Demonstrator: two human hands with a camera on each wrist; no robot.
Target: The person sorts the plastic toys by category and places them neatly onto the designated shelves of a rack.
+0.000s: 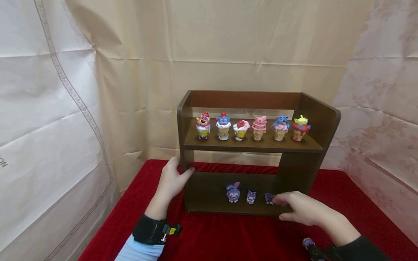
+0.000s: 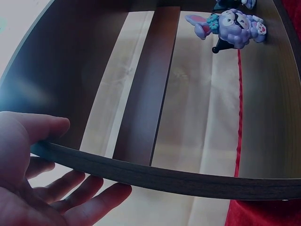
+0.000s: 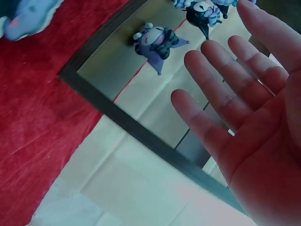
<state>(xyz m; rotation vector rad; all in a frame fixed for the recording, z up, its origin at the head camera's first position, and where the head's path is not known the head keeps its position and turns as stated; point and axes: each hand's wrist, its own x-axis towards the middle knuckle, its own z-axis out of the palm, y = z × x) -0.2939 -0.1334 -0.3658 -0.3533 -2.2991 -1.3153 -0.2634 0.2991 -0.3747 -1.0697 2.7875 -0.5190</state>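
My left hand point(image 1: 172, 180) holds the left side panel of a brown two-tier shelf point(image 1: 253, 148). In the left wrist view the thumb point(image 2: 49, 129) lies on the panel's inner side, the fingers outside. Over the lower tier, my right hand point(image 1: 305, 208) reaches in from the right with fingers loosely extended, its fingertips right at a small purple figurine point(image 1: 269, 198). To that figurine's left stand another small purple figurine point(image 1: 251, 197) and a bigger purple rabbit-eared figurine point(image 1: 233, 193). The right wrist view shows the open palm point(image 3: 263, 136), nothing in it, with a purple-and-black figurine point(image 3: 157, 42) beyond the fingertips.
Several ice-cream-cone figurines line the upper tier, from a pink bear point(image 1: 203, 125) to a yellow-topped one point(image 1: 300, 128). Red velvet cloth point(image 1: 225, 235) covers the table. A purple-topped object point(image 1: 308, 243) lies by my right wrist. Beige curtains point(image 1: 228, 43) hang behind.
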